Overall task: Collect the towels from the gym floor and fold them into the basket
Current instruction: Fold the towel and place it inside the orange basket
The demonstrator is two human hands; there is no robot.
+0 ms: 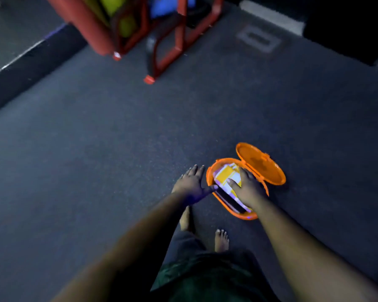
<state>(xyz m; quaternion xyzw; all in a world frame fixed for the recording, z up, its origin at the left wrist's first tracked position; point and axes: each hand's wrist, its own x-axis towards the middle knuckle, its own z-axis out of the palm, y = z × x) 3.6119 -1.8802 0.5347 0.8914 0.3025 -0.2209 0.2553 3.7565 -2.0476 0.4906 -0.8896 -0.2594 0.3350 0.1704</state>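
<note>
here the right hand [248, 188] presses flat fingers on the yellow-and-white folded towel [226, 177] in the orange basket [210, 177], left hand [192, 184] open, empty beside it; released, the towel could spring up and block the lid [261, 163].

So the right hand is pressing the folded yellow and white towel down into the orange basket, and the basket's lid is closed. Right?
Not quite: the lid is open, swung back behind the orange basket, as the head view shows. The rest holds: the right hand presses the folded yellow and white towel down into the basket.
</note>
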